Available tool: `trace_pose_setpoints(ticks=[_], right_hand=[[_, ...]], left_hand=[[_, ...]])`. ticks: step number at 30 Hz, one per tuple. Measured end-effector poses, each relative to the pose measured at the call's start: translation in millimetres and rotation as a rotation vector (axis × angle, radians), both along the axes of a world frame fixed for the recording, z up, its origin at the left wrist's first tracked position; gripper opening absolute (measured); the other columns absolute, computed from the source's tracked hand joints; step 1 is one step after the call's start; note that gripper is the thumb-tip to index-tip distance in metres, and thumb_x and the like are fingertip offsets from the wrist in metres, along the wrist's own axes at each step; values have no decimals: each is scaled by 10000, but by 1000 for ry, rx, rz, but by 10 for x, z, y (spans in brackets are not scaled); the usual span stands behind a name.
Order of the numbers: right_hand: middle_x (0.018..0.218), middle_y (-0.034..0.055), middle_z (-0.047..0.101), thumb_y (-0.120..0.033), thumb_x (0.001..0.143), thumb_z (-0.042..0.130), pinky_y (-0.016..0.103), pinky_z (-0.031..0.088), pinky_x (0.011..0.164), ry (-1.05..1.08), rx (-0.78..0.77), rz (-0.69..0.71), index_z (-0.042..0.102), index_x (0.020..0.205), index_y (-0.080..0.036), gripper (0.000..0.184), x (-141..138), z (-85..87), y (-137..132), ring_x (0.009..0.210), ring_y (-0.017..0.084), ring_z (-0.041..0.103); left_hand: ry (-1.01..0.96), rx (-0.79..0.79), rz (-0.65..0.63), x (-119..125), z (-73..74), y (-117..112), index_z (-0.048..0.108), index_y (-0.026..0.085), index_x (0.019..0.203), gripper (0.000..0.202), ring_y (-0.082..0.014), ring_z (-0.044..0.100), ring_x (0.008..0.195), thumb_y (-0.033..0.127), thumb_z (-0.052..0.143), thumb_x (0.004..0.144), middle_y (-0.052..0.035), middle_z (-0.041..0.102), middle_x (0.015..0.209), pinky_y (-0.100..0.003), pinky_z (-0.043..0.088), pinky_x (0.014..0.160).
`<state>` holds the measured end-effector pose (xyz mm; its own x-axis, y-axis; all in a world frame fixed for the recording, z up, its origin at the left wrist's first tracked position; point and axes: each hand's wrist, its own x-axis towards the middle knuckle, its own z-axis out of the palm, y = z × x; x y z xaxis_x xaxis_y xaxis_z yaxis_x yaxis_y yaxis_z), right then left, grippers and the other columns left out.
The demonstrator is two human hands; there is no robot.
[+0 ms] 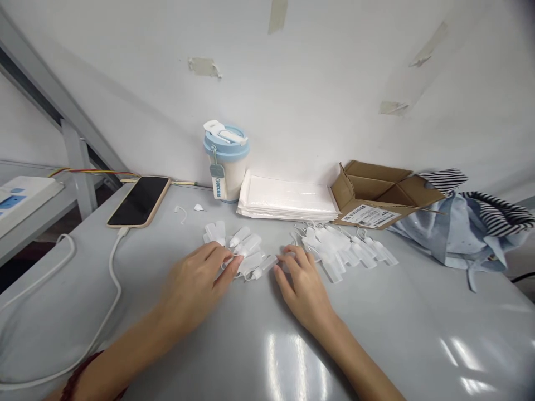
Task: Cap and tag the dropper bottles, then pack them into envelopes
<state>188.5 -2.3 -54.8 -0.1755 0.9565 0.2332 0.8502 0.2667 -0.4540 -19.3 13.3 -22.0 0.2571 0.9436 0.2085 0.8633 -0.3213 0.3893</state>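
Small translucent white plastic tubes with pointed tips and thin loops lie in two loose heaps on the grey table. My left hand [196,281] is at the left heap [249,245], thumb and forefinger closed in a pinch; what lies between them is mostly hidden. Between my hands is a single tube [264,267] with a loop at its near end. My right hand [304,284] rests by the tube's far end, fingers bent and apart, holding nothing that I can see. Just beyond it spreads the right heap [334,245].
Behind the heaps stand a blue-lidded cup [228,167], a stack of white packets [288,197] and an open cardboard box [371,195]. A phone [139,201] on a white cable [113,267] lies left. A light-blue cloth bag [455,234] slumps at right. Small white scraps [199,208] lie nearby.
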Motion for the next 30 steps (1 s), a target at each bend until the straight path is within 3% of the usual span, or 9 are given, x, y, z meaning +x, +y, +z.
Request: trace_pose_setpoints(ticks=[5, 10, 13, 18, 25, 30], right_hand=[[962, 102, 620, -65, 839, 411, 389, 487, 728, 114, 118, -11, 590, 803, -192, 222, 60, -61, 52, 851, 232, 553], [1027, 105, 577, -85, 862, 410, 317, 483, 679, 381, 136, -3, 575, 840, -189, 196, 59, 85, 4, 893, 202, 587], [1042, 74, 566, -162, 884, 490, 314, 488, 723, 624, 42, 7, 596, 847, -209, 122, 31, 231, -62, 910, 188, 585], [1018, 33, 580, -262, 875, 580, 299, 513, 706, 1022, -232, 48, 613, 865, -221, 53, 14, 378, -104, 738, 136, 615], [1016, 35, 589, -280, 856, 616, 301, 511, 704, 1167, -307, 80, 628, 857, -218, 63, 39, 380, -101, 710, 129, 613], [1018, 35, 601, -283, 851, 626, 311, 520, 725, 1164, -337, 105, 631, 845, -218, 65, 26, 398, -121, 709, 133, 627]], left_hand=[[-38, -44, 25, -1, 55, -1, 551, 196, 728, 303, -146, 589, 656, 352, 398, 938, 5, 608, 709, -230, 363, 558], [-132, -49, -22, 9, 50, -20, 563, 193, 784, 288, -146, 585, 681, 352, 386, 945, 2, 612, 732, -235, 407, 604], [-201, -94, -42, 9, 25, -32, 567, 200, 918, 234, -147, 586, 704, 369, 406, 934, -5, 633, 801, -222, 439, 581], [-291, -218, -117, 27, 13, -39, 535, 208, 1119, 293, -159, 581, 755, 395, 463, 905, -13, 653, 887, -206, 449, 525], [-344, -332, -160, 53, 141, -51, 645, 219, 901, 269, -137, 557, 679, 343, 408, 933, 5, 656, 813, -202, 406, 526], [-420, -388, -186, 57, 175, -69, 661, 224, 864, 264, -142, 554, 694, 342, 431, 919, 11, 644, 768, -211, 402, 553]])
